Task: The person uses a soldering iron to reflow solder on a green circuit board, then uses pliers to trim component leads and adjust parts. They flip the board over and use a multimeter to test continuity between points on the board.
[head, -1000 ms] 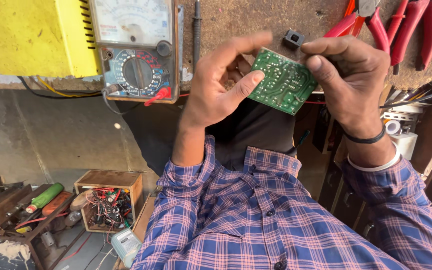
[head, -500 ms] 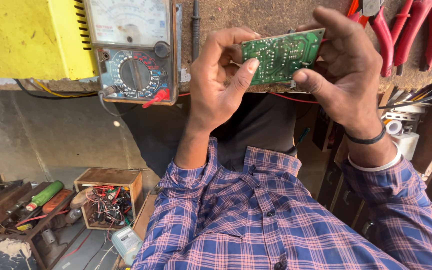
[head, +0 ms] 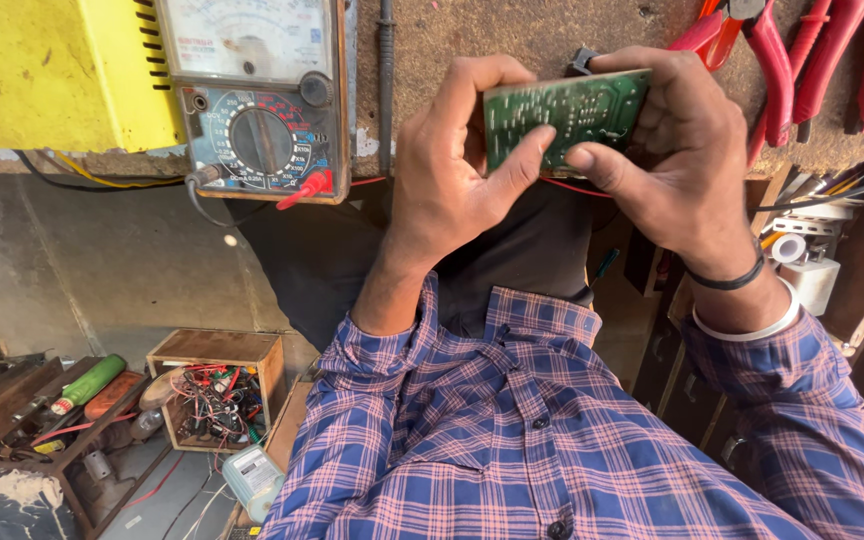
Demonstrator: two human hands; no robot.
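A small green circuit board (head: 564,118) is held up between both hands over the edge of a brown workbench (head: 512,40). My left hand (head: 452,170) grips its left end, thumb pressed across the green face. My right hand (head: 677,150) clasps the right end, fingers curled over the top edge and thumb on the lower face. A small black part (head: 580,62) lies on the bench just behind the board. A thin red wire (head: 577,188) runs under the hands.
An analog multimeter (head: 257,95) with a dial lies at the bench edge, beside a yellow box (head: 57,70). A black probe (head: 385,80) lies next to it. Red-handled pliers (head: 802,60) rest at the right. Below left, a wooden box of wires (head: 214,400) and tool trays.
The board and both hands have moved up and away toward the bench, and the board has turned from tilted to nearly level, its long edge horizontal.
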